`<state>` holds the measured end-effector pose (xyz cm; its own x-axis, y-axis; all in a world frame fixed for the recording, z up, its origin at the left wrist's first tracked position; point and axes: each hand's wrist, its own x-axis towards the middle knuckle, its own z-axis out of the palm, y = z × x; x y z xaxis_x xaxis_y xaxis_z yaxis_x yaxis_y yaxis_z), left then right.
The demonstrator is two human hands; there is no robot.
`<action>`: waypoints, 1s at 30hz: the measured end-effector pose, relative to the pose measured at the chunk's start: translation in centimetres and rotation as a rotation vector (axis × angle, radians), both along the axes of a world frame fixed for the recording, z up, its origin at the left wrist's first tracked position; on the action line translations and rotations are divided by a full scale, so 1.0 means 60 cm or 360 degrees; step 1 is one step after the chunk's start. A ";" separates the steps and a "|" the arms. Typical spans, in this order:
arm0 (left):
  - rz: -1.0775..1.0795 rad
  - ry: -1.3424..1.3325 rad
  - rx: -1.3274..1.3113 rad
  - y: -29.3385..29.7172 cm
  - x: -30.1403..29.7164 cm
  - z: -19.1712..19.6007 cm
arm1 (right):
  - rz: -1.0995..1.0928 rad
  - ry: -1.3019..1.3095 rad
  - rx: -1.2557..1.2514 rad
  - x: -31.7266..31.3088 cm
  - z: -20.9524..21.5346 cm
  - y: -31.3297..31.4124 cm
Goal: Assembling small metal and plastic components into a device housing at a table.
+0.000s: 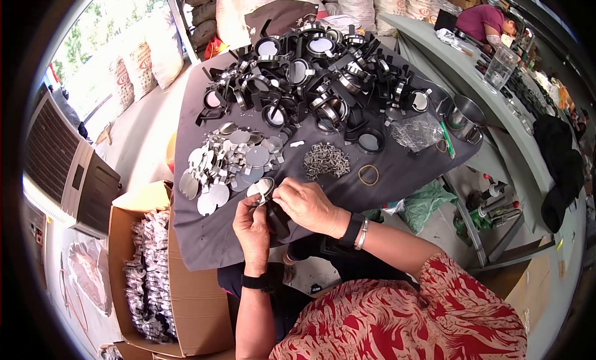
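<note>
Both hands work at the table's near edge — left hand (251,226) grips a black frame (276,218) steady, right hand (307,205) pinches a round mirror disc (261,187) onto it; loose discs (226,164) lie just beside, within reach.

A small assembly workshop: heaped black frames (323,74), loose mirror discs (230,158), stacked sacks (366,0), a parts carton (155,267).

Grey table (397,170): black frames (323,68), mirror discs (233,158), clips (326,160).
</note>
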<state>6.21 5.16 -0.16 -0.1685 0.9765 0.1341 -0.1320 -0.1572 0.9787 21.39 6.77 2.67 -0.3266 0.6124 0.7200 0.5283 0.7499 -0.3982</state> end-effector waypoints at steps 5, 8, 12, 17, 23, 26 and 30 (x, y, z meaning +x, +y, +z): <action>-0.0008 0.0045 -0.0026 0.003 0.001 -0.005 | -0.0380 -0.0037 -0.0130 0.127 0.018 -0.009; 0.0000 0.0008 -0.0064 -0.001 -0.004 -0.004 | -0.0701 0.0007 -0.0281 0.229 0.015 -0.001; -0.0035 -0.0008 -0.0098 0.005 -0.013 -0.005 | -0.1133 -0.0247 -0.0414 0.362 0.009 0.004; 0.0009 -0.0030 -0.0106 0.008 0.012 0.009 | -0.1343 -0.0687 -0.0542 0.440 -0.021 0.021; 0.0026 0.0033 -0.0077 0.020 0.006 -0.002 | -0.1257 -0.1270 -0.0237 0.414 -0.014 0.053; -0.0030 -0.0035 -0.0071 0.023 0.028 0.010 | -0.1225 -0.1516 -0.0177 0.418 0.005 0.048; -0.0024 0.0037 -0.0053 0.010 0.022 0.019 | -0.1175 -0.1594 -0.0097 0.414 0.011 0.038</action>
<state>7.50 5.78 0.96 -0.1508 0.9830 0.1050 -0.1111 -0.1224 0.9863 46.20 9.02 3.34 -0.2791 0.9064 0.3170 0.9062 0.1394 0.3992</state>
